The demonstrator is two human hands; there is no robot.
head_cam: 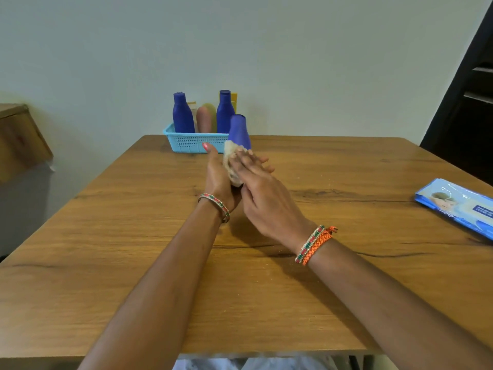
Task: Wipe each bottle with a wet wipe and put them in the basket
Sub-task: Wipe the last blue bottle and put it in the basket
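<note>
Turquoise basket (186, 144) holding upright bottles, two blue (183, 113). Before it, left hand (218, 177) grips a tilted blue bottle (239, 132); right hand (262, 193), fingers straight, presses a wipe (231, 161) against it.

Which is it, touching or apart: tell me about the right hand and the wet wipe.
Touching. The head view shows the right hand with straight fingers pressed flat on the wet wipe, which lies against the blue bottle.

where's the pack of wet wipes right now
In the head view, the blue wet wipes pack lies flat at the wooden table's right edge, well right of the right hand, partly cropped.
</note>
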